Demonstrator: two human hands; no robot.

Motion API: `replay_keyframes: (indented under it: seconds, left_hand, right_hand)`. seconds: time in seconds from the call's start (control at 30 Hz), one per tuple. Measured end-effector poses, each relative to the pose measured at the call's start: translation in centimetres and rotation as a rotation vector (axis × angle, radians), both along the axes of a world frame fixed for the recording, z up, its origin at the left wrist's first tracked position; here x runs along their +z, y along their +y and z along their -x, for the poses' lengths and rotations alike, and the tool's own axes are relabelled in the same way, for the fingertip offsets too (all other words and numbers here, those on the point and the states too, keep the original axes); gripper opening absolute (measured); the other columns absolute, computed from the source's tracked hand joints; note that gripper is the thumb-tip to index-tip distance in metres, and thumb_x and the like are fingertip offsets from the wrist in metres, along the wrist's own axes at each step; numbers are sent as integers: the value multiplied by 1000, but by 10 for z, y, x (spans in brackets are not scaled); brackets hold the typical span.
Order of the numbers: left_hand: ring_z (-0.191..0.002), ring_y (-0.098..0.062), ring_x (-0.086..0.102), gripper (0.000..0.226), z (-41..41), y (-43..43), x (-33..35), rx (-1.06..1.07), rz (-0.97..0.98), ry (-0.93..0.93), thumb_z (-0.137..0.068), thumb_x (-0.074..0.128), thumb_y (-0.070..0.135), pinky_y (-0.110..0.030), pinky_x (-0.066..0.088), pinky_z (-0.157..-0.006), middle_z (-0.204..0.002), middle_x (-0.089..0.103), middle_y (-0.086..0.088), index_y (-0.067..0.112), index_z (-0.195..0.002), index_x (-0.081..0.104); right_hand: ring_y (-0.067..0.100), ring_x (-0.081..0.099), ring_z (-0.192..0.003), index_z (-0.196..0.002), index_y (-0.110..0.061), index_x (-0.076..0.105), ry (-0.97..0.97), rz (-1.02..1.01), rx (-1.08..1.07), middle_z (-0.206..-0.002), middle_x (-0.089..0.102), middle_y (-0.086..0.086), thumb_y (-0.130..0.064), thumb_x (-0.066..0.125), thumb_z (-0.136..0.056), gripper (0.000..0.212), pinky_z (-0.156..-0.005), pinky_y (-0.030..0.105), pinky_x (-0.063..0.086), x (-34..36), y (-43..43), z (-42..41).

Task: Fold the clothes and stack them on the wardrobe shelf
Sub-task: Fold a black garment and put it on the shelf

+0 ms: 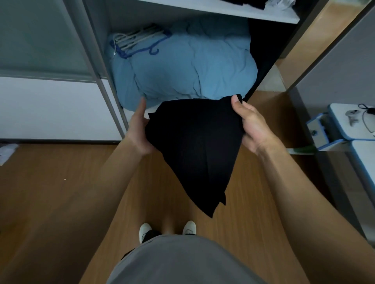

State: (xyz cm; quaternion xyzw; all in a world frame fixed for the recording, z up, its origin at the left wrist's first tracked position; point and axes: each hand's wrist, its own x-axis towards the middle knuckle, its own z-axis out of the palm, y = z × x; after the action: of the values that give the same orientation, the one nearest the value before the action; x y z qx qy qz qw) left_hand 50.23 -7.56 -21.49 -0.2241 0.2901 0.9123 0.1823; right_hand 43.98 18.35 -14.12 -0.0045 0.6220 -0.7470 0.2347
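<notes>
A black garment (192, 146) hangs in the air in front of the open wardrobe, partly folded, its lower corner drooping toward the floor. My left hand (139, 127) holds its left edge, fingers hidden behind the cloth and thumb stretched upward. My right hand (249, 123) grips the upper right corner, thumb pressed on top of the fabric. The grey wardrobe shelf (233, 11) runs across the top of the view, with dark folded clothes (243, 2) lying on it.
A bulky blue duvet (186, 64) fills the wardrobe's lower compartment, with several hangers (138, 40) lying on it. A sliding door (46, 60) stands at the left. White and blue furniture (349, 125) stands at the right. My feet stand on a wooden floor (60, 192).
</notes>
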Motion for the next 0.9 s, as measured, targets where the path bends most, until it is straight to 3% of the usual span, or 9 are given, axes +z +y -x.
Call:
replay_keyframes:
  seconds: [0.1,0.2,0.33,0.47,0.6,0.7,0.8,0.83,0.9]
  left_hand:
    - [-93,-21,74,33,14,5,17,-72,264,15,-85,74,31,-35,60,-76,-111,73,-10,12,-113,73]
    - [-104,-22,70,23,28,2,25,44,410,192,-94,65,14,-32,58,-86,-115,72,-8,11,-116,69]
    - [-103,-21,71,26,36,2,45,-18,483,314,-89,72,21,-30,58,-81,-108,75,-6,11,-113,69]
    - [-106,-16,70,71,42,-11,58,-263,826,319,-63,89,28,-28,57,-88,-114,74,-2,13,-127,61]
    - [-90,-15,74,25,49,-24,65,-198,1030,291,-82,80,20,-21,57,-74,-96,77,0,17,-105,70]
    - [-87,-16,74,22,49,-28,69,-60,978,246,-83,79,21,-22,57,-71,-101,77,-7,14,-102,72]
    - [-97,-20,74,33,43,-35,75,-24,706,260,-74,81,20,-23,58,-75,-108,75,-11,7,-104,75]
    - [-99,-21,73,32,40,-36,76,-38,635,269,-74,79,17,-24,58,-78,-110,75,-12,6,-104,76]
    - [-102,-22,72,37,36,-36,77,-65,618,280,-74,77,13,-24,58,-82,-112,74,-13,3,-109,73]
  right_hand:
    - [18,68,-115,-119,-12,69,-8,-8,-6,-122,72,6,-35,55,-101,32,-87,28,57,1,8,2]
    - [15,69,-113,-123,-13,67,-27,-52,-108,-120,73,3,-33,52,-103,32,-94,32,53,-7,17,3]
    - [19,68,-113,-131,-9,61,-36,-55,-120,-121,72,6,-20,58,-100,33,-96,34,54,-16,18,1]
    - [18,70,-108,-122,-6,65,104,-138,-77,-116,74,8,-6,62,-96,27,-85,25,57,-17,7,-1]
    - [29,71,-104,-109,1,71,210,-243,-188,-108,74,17,-14,60,-99,21,-83,31,59,-17,-12,1]
    - [34,64,-112,-102,3,71,289,-335,-288,-109,71,16,-17,62,-98,22,-100,39,53,-19,-23,5]
    - [9,48,-127,-96,-5,72,359,-410,-341,-135,51,-4,-23,63,-98,20,-103,17,41,-17,-24,9]
    - [4,46,-125,-86,-8,69,367,-404,-330,-134,50,-8,-24,62,-98,21,-100,16,38,-16,-22,11]
    - [10,57,-96,-77,-2,63,394,-358,-298,-103,63,1,-25,62,-99,32,-85,24,45,-16,-18,13]
